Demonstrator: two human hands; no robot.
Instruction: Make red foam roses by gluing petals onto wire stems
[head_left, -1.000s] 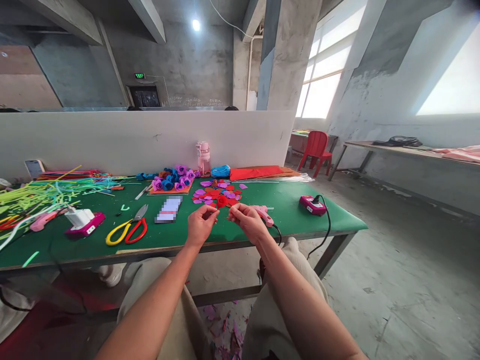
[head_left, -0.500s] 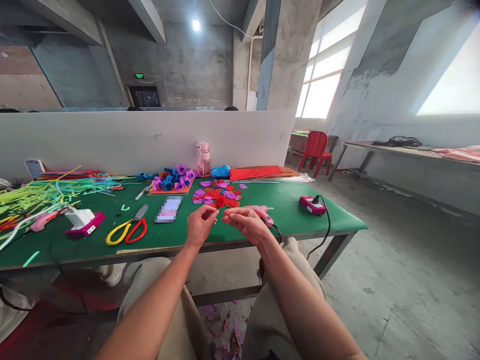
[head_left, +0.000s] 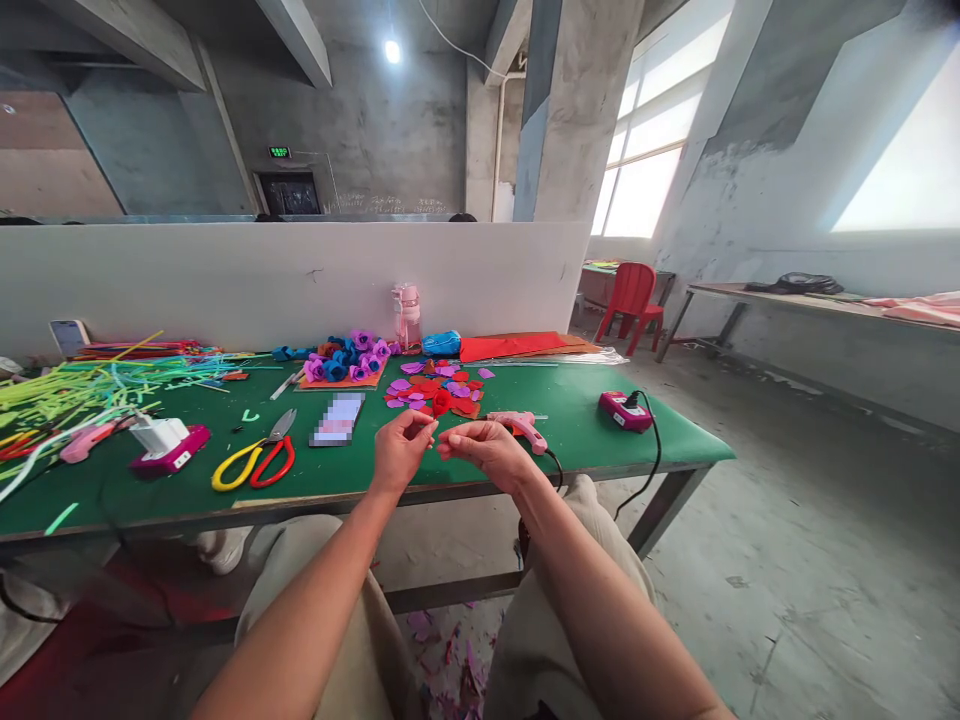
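Landmark: petal pile (head_left: 420, 388), loose red and purple cut pieces on a green tabletop (head_left: 581, 445).

Red paper rose (head_left: 441, 402), one: upright over the near edge of the petal pile, overlapping it in view.
Left hand (head_left: 403, 452): in front of the pile, thumb and fingers pinched on the rose's base.
Right hand (head_left: 487, 450): in front of the pile, to its right, fingertips drawn together just beside the left; whether anything lies between them cannot be told.
Pink glue gun (head_left: 531, 432), corded: right of the pile, partly hidden by the right hand.
Magenta socket block (head_left: 625, 411), black plug fitted: farther right of the pile.
Phone (head_left: 337, 418), screen pixelated: left of the pile.
Scissors (head_left: 268, 440), one yellow handle, one red: left of the pile, beyond the phone.
Paper flowers (head_left: 349, 358), purple and blue, clustered: behind the pile, to its left.
Pink bottle (head_left: 407, 318), upright: behind the pile.
Blue packet (head_left: 441, 343): behind the pile.
Red sheets (head_left: 517, 346): behind the pile, to its right.
White partition (head_left: 300, 275): behind all these, blocking the view beyond.
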